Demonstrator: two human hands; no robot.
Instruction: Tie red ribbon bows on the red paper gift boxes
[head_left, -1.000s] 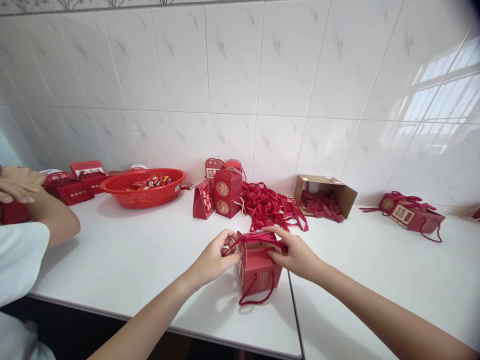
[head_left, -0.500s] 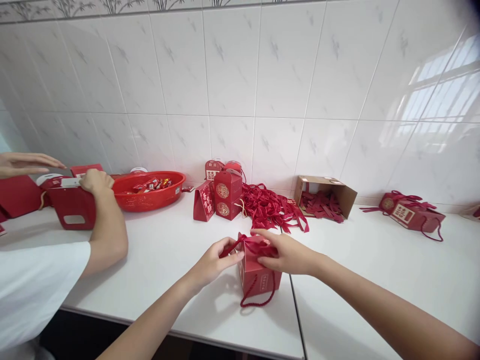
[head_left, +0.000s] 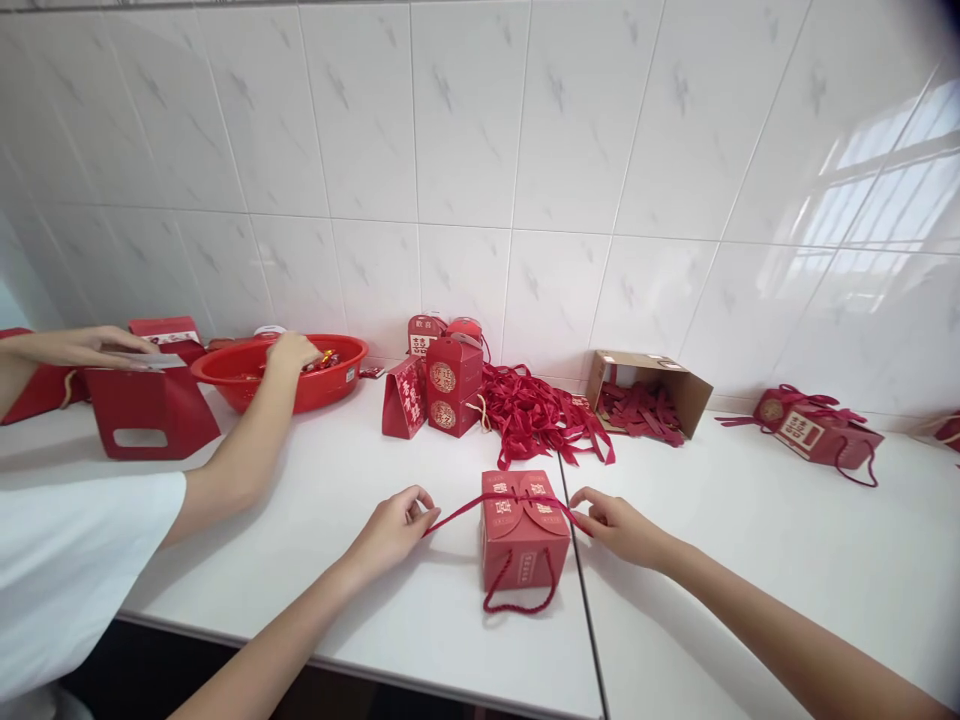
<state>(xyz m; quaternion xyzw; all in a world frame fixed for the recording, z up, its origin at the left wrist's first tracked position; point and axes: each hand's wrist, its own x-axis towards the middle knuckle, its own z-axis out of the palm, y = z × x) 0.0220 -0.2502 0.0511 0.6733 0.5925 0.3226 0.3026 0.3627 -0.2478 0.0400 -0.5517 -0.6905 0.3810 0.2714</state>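
Observation:
A red gift box [head_left: 523, 535] with gold print and a rope handle stands on the white table, close to the seam. A dark red ribbon [head_left: 463, 508] runs across its top and is crossed at the middle. To the left of the box, my left hand [head_left: 401, 525] pinches one end of the ribbon. My right hand [head_left: 611, 522] closes on the other end at the right of the box. Both stretches of ribbon are pulled out sideways, and neither hand touches the box.
Behind lie a ribbon pile [head_left: 536, 410], small red boxes [head_left: 454, 385] and a cardboard box [head_left: 694, 395] of ribbon pieces. Another tied box [head_left: 817, 430] lies right. At left, a person's hand reaches into a red basin [head_left: 330, 385]; their other hand is over a red box [head_left: 150, 415].
My hands have moved apart from the box top, drawing the ribbon out to both sides. The other person's hand went from the red box to the basin.

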